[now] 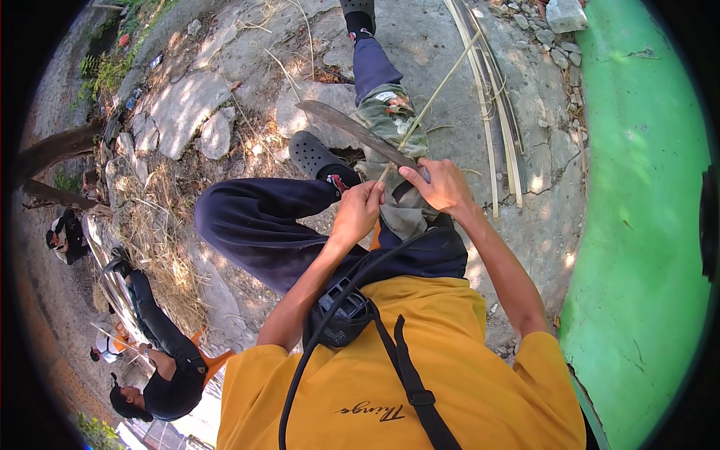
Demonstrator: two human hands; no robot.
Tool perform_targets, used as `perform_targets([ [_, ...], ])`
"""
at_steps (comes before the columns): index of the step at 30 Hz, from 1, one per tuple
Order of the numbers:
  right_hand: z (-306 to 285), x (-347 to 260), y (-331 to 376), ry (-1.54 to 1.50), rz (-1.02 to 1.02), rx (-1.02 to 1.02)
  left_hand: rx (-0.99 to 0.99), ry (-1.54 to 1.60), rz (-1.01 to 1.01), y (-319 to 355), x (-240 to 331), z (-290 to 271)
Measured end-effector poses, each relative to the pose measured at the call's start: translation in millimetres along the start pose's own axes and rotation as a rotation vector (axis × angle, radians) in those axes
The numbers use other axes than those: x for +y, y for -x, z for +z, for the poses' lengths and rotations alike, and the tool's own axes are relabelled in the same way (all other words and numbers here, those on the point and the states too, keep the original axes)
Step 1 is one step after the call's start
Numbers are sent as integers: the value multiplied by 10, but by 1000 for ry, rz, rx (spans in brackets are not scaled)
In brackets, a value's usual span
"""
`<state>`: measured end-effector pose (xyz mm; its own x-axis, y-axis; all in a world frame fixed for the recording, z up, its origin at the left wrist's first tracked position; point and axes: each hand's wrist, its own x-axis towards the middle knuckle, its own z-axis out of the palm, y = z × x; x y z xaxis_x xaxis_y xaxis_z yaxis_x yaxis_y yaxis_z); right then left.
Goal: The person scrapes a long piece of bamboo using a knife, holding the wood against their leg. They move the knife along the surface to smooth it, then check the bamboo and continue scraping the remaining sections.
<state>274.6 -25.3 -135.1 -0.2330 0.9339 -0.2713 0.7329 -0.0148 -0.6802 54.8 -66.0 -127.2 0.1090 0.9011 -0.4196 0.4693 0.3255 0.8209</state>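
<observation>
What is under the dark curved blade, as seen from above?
Patterned cloth over a leg shows below the blade; near its tip, grey ground. Whatever lies directly behind the blade and under the right hand is covered.

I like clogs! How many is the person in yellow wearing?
2: the left clog, pictured below the tip of the knife; the right clog at the picture's top edge, partly cut off.

Mustard short-sleeved T-shirt [487, 367] – navy trousers [255, 225] – dark perforated clogs [311, 154]
</observation>
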Motion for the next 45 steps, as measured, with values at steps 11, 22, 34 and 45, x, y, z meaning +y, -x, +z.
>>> perform_targets([
  [11, 4, -74, -23, -21, 11, -9, 5, -51, 54, 73, 37, -140],
  [22, -44, -130, -1, -17, 37, -50, -12, -1, 6, 210, 128, -191],
  [34, -43, -113, -50, -58, 35, -80, -13, -41, -4, 307, 99, -331],
  [45, -5, -161, -19, 15, 30, -72, -41, 25, -14, 458, 71, -431],
])
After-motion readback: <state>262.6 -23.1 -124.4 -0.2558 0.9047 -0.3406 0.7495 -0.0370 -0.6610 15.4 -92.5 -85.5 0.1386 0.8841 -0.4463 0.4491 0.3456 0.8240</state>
